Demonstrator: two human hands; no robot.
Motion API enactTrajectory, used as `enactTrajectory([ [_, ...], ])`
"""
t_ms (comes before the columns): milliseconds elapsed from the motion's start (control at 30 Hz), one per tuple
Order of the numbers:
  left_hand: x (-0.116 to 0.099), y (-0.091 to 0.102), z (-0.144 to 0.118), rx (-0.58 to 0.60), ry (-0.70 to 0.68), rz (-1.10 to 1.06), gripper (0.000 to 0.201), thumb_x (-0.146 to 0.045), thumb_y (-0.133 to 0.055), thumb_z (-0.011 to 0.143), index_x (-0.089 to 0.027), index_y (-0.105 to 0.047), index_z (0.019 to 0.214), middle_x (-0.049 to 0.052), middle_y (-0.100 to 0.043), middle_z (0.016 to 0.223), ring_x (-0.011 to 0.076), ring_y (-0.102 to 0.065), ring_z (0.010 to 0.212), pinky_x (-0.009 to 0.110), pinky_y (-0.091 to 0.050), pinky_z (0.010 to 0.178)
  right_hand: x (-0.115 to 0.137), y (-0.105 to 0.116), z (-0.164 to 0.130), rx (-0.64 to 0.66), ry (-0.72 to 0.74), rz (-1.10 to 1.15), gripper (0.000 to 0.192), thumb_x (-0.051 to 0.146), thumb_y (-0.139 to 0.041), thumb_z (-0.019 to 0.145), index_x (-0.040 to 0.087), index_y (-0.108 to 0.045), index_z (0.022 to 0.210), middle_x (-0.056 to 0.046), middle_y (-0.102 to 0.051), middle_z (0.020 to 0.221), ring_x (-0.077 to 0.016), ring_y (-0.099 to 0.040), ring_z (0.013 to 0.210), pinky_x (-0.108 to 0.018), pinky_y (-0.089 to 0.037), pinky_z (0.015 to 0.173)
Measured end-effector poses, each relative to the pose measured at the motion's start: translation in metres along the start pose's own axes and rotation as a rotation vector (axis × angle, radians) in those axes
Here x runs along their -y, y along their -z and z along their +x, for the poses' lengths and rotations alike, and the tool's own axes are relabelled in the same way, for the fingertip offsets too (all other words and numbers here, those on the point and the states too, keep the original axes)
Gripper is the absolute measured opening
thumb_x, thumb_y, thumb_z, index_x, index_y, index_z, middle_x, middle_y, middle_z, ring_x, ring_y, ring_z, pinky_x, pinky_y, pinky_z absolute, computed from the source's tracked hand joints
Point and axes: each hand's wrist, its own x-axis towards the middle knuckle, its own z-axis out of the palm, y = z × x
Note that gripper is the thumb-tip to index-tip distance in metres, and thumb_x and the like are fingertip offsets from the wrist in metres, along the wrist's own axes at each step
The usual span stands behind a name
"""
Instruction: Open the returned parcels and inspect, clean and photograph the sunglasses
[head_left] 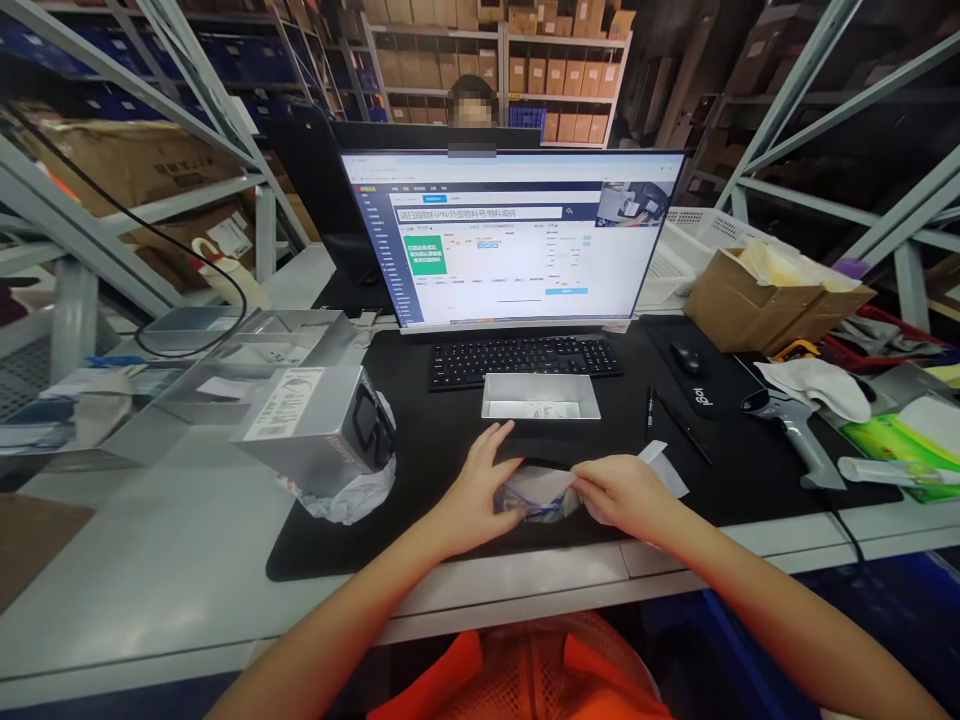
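Both hands pinch a small clear bag (541,492) flat on the black mat (420,380): the left hand (480,480) closes on its left edge, the right hand (622,492) on its right, probably to steady it. Just behind sits a shallow metal tray (540,397), then the keyboard (525,358) and monitor (510,235). A silver box (315,425) lies to the left.

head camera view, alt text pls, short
Two bare hands, left hand and right hand, hold a small clear plastic bag on a black desk mat, before a shallow grey metal tray, black keyboard and lit monitor.
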Motion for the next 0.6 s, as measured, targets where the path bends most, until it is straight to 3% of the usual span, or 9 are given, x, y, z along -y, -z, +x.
enactTrajectory([
  [100,0.002,-0.003,-0.002,-0.011,0.018,-0.003,0.057,-0.029,-0.080,0.073,-0.017,-0.062,0.125,0.018,-0.014,0.167,0.0397,-0.014,0.154,0.060,-0.028,0.122,-0.007,-0.001,-0.002,-0.097,-0.019,0.230,0.036,0.041,-0.046,0.100,0.020,-0.073,0.087,-0.006,-0.074,0.082,-0.0200,-0.067,0.076,-0.028,-0.043,0.069],
  [267,0.001,-0.003,-0.003,-0.022,0.081,-0.040,0.060,-0.029,-0.085,0.068,-0.017,-0.063,0.123,0.018,-0.011,0.167,0.0406,-0.018,0.153,0.057,-0.031,0.121,-0.031,-0.005,-0.008,-0.321,-0.198,0.637,0.036,0.050,-0.056,0.092,0.019,-0.074,0.090,-0.008,-0.076,0.089,-0.0243,-0.070,0.085,-0.032,-0.052,0.078],
  [433,0.004,-0.004,-0.003,-0.033,0.092,-0.073,0.056,-0.039,-0.080,0.076,-0.018,-0.063,0.125,0.019,-0.013,0.167,0.0405,-0.019,0.153,0.058,-0.031,0.121,-0.057,-0.004,-0.026,-0.442,-0.341,0.934,0.040,0.059,-0.075,0.073,0.020,-0.069,0.077,-0.007,-0.072,0.076,-0.0251,-0.069,0.076,-0.034,-0.055,0.070],
  [600,0.009,-0.006,-0.005,-0.039,0.065,-0.090,0.053,-0.047,-0.072,0.085,-0.020,-0.063,0.130,0.017,-0.012,0.167,0.0381,-0.019,0.153,0.058,-0.031,0.120,-0.090,0.014,-0.047,-0.970,-0.433,1.090,0.036,0.050,-0.080,0.068,0.023,-0.065,0.085,-0.003,-0.069,0.075,-0.0182,-0.063,0.061,-0.031,-0.051,0.061],
])
